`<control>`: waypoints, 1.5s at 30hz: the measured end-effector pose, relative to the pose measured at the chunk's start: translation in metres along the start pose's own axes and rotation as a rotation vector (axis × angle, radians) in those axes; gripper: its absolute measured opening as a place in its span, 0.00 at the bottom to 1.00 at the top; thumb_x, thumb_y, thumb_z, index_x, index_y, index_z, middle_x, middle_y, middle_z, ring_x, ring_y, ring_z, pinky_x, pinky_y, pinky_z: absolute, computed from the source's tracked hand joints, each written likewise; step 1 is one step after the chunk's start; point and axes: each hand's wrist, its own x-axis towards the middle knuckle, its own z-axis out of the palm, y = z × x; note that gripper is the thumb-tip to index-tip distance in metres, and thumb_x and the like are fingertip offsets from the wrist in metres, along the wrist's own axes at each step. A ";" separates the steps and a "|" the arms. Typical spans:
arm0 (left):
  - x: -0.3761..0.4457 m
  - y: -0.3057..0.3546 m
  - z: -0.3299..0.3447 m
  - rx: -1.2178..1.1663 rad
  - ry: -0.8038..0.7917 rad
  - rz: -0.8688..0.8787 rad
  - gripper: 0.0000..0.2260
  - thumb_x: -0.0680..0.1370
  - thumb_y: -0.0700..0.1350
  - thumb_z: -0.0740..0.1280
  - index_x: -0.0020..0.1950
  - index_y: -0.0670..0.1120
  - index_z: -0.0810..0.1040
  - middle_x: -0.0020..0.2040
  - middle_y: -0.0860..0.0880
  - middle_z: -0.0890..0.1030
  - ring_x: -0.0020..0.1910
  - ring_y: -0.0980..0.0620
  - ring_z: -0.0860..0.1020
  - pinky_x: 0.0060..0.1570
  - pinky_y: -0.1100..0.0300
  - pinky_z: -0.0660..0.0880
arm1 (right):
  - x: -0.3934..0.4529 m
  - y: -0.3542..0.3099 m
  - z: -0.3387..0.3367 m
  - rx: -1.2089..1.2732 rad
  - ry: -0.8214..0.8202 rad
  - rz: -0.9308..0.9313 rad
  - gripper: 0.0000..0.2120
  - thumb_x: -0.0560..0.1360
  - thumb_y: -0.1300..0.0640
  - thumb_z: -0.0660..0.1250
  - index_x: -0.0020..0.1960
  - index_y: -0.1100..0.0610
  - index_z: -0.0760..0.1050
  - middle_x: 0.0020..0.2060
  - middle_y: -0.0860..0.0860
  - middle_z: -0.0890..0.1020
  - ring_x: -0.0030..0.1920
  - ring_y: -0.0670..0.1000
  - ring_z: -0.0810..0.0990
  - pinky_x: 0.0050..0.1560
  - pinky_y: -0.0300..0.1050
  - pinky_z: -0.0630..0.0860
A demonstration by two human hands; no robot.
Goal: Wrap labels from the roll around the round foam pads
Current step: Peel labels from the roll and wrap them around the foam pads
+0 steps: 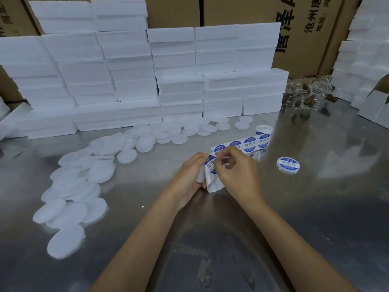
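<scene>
Just nearer the camera than the label roll (pixel 264 130), both hands are working over the steel table (pixel 315 207). From the roll, the label strip (pixel 248 144) is trailing toward the hands, its long axis running from the roll down to the left, printed face up. The left hand (pixel 189 175) is curling round a round foam pad (pixel 200 175), holding it on edge so that only a white sliver is showing between the fingers. The right hand (pixel 235 171), on the roll's side of the pad, is pinching the edge of a blue label (pixel 211 165) lying against the pad's face, thumb and forefinger together on it. Below that, bare backing paper (pixel 214 185) is hanging loose.

The right hand is the nearer to the strip, so the peeling pull probably falls to it, away from the pad. Whether the label is already stuck to the foam or still on its backing is hard to make out, since the fingers are covering the join.

Right of the roll and nearer the camera, one labelled pad (pixel 288 164) is lying flat. Left of the roll, the unlabelled foam pads (pixel 84 182) are lying scattered well apart from the hands.
</scene>
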 end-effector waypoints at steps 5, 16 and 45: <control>-0.002 0.001 -0.004 0.013 0.038 0.000 0.10 0.84 0.44 0.57 0.53 0.41 0.75 0.39 0.41 0.78 0.33 0.48 0.73 0.32 0.57 0.67 | 0.000 0.000 0.001 0.141 -0.170 0.163 0.08 0.69 0.62 0.69 0.37 0.53 0.71 0.46 0.40 0.84 0.52 0.39 0.81 0.54 0.46 0.79; 0.003 0.003 -0.017 -0.054 0.190 -0.018 0.08 0.82 0.42 0.59 0.51 0.41 0.76 0.38 0.41 0.78 0.28 0.48 0.75 0.27 0.58 0.70 | 0.011 -0.018 -0.019 0.342 -0.377 0.544 0.19 0.61 0.56 0.62 0.45 0.70 0.77 0.54 0.63 0.78 0.40 0.59 0.73 0.38 0.42 0.64; -0.010 0.024 0.006 -0.540 -0.060 0.007 0.19 0.86 0.51 0.52 0.67 0.41 0.75 0.66 0.36 0.78 0.57 0.44 0.81 0.61 0.53 0.77 | 0.002 -0.037 -0.010 0.645 -0.137 0.256 0.12 0.71 0.66 0.75 0.46 0.58 0.73 0.45 0.57 0.84 0.41 0.45 0.84 0.39 0.34 0.77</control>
